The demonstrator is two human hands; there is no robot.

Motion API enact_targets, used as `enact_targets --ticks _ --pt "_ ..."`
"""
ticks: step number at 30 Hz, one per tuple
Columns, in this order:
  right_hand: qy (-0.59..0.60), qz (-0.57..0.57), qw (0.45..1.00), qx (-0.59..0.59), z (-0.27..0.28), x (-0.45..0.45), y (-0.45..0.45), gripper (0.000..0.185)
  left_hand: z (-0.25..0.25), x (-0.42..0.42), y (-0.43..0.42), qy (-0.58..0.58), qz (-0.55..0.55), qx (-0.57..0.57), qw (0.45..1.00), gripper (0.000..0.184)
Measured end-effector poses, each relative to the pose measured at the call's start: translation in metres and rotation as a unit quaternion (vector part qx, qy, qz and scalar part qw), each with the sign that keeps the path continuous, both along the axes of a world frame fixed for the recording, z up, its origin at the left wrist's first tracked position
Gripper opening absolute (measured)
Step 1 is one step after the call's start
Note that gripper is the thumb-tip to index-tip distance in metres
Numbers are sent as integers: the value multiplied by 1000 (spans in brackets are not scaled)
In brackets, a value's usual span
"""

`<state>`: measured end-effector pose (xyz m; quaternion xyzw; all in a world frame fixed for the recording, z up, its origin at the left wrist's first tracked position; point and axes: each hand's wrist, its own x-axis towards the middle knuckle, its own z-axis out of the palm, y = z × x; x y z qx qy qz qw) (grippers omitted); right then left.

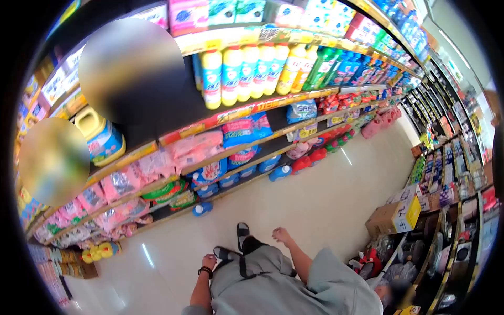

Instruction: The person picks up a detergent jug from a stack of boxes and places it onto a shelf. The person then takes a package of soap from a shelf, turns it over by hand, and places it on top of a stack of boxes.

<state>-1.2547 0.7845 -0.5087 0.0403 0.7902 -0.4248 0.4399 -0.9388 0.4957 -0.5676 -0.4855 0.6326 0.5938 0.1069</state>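
My left hand, with a dark bracelet on the wrist, hangs low beside my grey shirt. Its fingers are small in view and loosely bent, with nothing visible in them. On the other side my right hand hangs over the floor, fingers slightly apart and holding nothing. Neither hand touches the goods. Nearest in front, a blue bottle stands on the floor against the bottom shelf. Above are bagged detergents, among them pink bags, and a row of white-and-blue bottles with yellow tops.
A long shelf runs along the left, with a big yellow-handled jug. Pale tiled floor stretches between the shelves. At right, a cardboard box stands beside another stocked shelf. Several yellow bottles sit at lower left. Round patches are blurred.
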Motion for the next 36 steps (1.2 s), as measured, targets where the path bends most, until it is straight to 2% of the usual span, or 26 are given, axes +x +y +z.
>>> enact_targets --ticks 2,3,5,6,7,11,13,14,18,20,26,33,36 --pt "24 50 998 17 0 16 -4 31 9 -25 -7 -1 -28 -9 1000 25" --pt "97 118 988 24 -18 26 0 34 17 -34 -8 9 -56 -27 998 25" --pt "100 257 961 39 -10 46 -2 41 11 -49 -11 -5 -99 -34 995 26" --pt "70 337 939 23 -31 51 5 43 9 -54 -12 -6 -119 -34 992 27" --pt "64 379 923 29 -12 61 2 47 7 -59 -12 -9 -139 -34 990 27" --pt "78 314 945 54 -35 95 16 53 14 -74 -8 -21 -175 -39 984 30" --pt "50 233 970 52 -39 102 23 53 19 -77 -4 -8 -184 -62 981 30" --pt "41 205 976 59 -41 102 25 53 25 -74 -1 1 -158 -24 987 32" --pt "27 145 987 62 -68 104 28 52 19 -50 1 -27 -166 -48 985 31" --pt "49 166 984 49 -61 101 20 50 -10 -28 -2 -37 -179 -93 979 31" --pt "67 247 965 56 -42 84 -1 52 3 19 -4 -90 -163 -150 971 26" --pt "77 301 948 73 -54 73 -6 54 4 26 -6 -100 -121 -130 979 26" --pt "102 314 942 60 -51 68 -9 53 -3 14 -8 -64 -147 -128 979 26"
